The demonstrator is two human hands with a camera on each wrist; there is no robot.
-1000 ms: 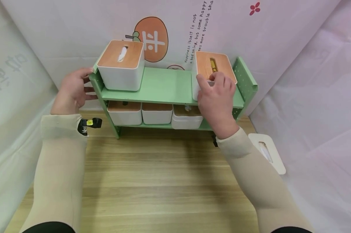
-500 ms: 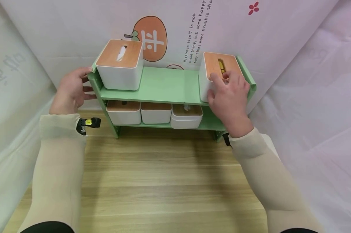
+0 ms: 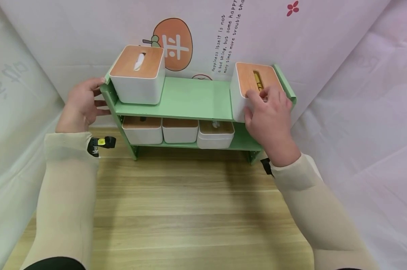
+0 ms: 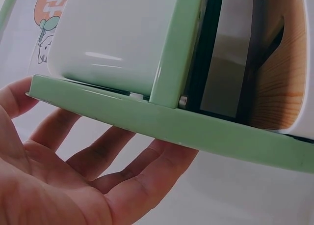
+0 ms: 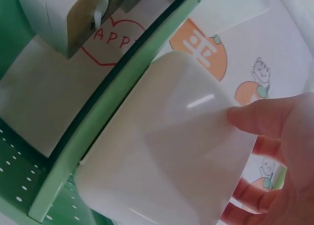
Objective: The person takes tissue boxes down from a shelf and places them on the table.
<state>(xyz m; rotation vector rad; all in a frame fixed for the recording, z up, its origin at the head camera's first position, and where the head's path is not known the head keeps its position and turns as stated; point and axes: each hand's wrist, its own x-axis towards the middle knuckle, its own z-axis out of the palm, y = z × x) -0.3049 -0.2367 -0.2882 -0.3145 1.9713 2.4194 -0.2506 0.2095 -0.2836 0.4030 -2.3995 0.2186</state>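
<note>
A green two-tier shelf stands against the printed cloth. Its left end panel is touched by my left hand, the thumb at the upper corner and the fingers extended along the outer face. At the right end of the top tier, my right hand grips the front upper edge of a white box with a wooden lid; something yellow shows in the lid's slot. The thumb lies on the box's front and the other fingers reach over the lid, their tips partly hidden. The box rests beside the right end panel.
Another wood-lidded white box with white tissue in its slot stands at the top tier's left end. Three smaller white boxes sit in a row on the lower tier. Wooden flooring lies in front; white cloth hangs at both sides.
The right box has slid rightward along the top tier, closer to the end panel, with my right hand on it. That hand is now slightly lower. My left hand has stayed at the left panel.
</note>
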